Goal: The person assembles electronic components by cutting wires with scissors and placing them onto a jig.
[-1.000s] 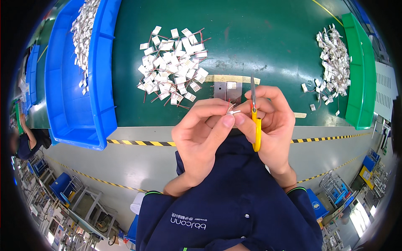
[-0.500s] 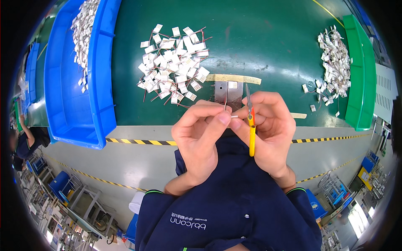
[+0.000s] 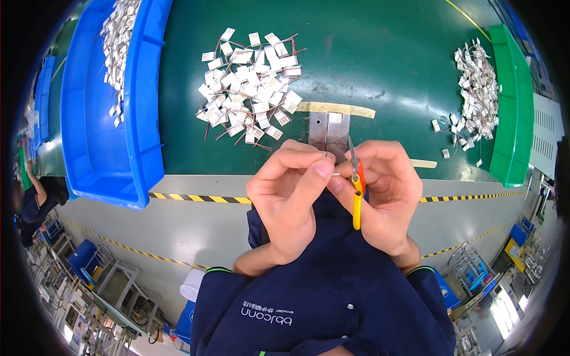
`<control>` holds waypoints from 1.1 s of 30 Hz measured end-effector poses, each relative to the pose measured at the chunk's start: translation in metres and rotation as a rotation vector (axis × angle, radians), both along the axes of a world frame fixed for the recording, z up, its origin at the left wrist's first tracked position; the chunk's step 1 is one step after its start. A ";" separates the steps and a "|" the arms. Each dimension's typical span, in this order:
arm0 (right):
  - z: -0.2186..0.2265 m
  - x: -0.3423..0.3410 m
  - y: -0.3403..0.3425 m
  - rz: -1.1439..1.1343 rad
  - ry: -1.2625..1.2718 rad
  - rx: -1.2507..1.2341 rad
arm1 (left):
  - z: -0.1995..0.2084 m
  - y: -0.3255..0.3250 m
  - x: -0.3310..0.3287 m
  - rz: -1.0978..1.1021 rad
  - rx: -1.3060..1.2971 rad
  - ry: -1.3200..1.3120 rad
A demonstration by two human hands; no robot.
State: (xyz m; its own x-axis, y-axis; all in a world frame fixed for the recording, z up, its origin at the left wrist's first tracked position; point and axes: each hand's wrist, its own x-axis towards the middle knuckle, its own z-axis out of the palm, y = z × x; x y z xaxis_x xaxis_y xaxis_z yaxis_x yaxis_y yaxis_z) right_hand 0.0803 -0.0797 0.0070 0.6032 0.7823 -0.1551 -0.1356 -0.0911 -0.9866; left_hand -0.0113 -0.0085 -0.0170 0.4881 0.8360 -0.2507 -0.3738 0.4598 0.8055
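Head view, looking down over the edge of a green work mat (image 3: pixel 380 71): your left hand (image 3: pixel 291 202) and right hand (image 3: pixel 380 199) meet just in front of your chest, fingertips touching. Your left thumb and forefinger are pinched closed on a small pale part (image 3: pixel 330 159), mostly hidden by the fingers, with a thin wire end (image 3: pixel 337 174) projecting toward 3 o'clock. Your right hand is curled closed around a pair of snips with orange-and-yellow handles (image 3: pixel 357 202); the slim metal blades (image 3: pixel 351 155) rise toward 12 o'clock from between thumb and forefinger, right beside the wire end. Whether the blades are parted or closed cannot be told. At 12 o'clock from the hands, a small grey metal plate (image 3: pixel 327 135) lies on the mat, with a strip of yellowish tape (image 3: pixel 338 109) just beyond it. At 11 o'clock lies a loose pile of white square parts with red and dark leads (image 3: pixel 252 83). At 9 to 10 o'clock stands a blue bin (image 3: pixel 139 118) holding more white parts (image 3: pixel 119 41). At 2 o'clock, a second heap of white parts (image 3: pixel 475 89) lies against a green bin (image 3: pixel 510 107). Your dark blue sleeves (image 3: pixel 332 302) fill the 6 o'clock area.
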 end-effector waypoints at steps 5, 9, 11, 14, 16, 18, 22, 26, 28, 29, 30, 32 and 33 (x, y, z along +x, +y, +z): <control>0.000 0.000 -0.003 0.019 -0.026 -0.016 | -0.002 0.001 -0.002 -0.004 0.031 -0.025; -0.002 0.006 -0.004 0.062 0.005 0.016 | -0.005 0.002 -0.001 -0.019 0.046 -0.064; -0.002 0.013 -0.005 0.089 0.035 0.039 | -0.004 0.003 -0.003 -0.032 0.059 -0.062; 0.006 0.035 -0.008 0.239 0.191 0.010 | -0.003 0.004 -0.006 -0.045 0.065 -0.083; 0.012 0.050 -0.006 0.385 0.321 -0.023 | -0.002 0.004 -0.005 -0.053 0.059 -0.108; 0.012 0.056 -0.005 0.393 0.369 -0.003 | -0.001 0.004 -0.005 -0.056 0.043 -0.132; 0.016 0.066 -0.004 0.461 0.494 -0.093 | 0.001 0.004 -0.006 -0.079 0.036 -0.139; 0.012 0.068 -0.002 0.520 0.549 -0.065 | 0.000 0.003 -0.006 -0.079 0.011 -0.155; 0.010 0.069 -0.001 0.526 0.583 -0.029 | -0.001 0.003 -0.006 -0.076 0.020 -0.145; 0.011 0.070 0.000 0.532 0.569 -0.050 | 0.000 0.003 -0.006 -0.079 0.014 -0.147; 0.011 0.071 0.000 0.536 0.554 -0.071 | 0.000 0.004 -0.006 -0.084 0.008 -0.150; 0.011 0.072 0.000 0.527 0.562 -0.073 | -0.001 0.004 -0.006 -0.089 0.020 -0.145; 0.011 0.072 -0.001 0.520 0.570 -0.073 | -0.001 0.004 -0.007 -0.093 0.033 -0.140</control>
State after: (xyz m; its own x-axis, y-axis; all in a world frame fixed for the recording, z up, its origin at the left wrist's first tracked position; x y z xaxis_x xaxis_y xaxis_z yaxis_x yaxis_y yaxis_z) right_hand 0.1525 -0.0803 0.0178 -0.0274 0.9189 -0.3935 -0.5421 -0.3444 -0.7665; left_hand -0.0180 -0.0047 -0.0182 0.5916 0.7926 -0.1477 -0.4410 0.4715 0.7637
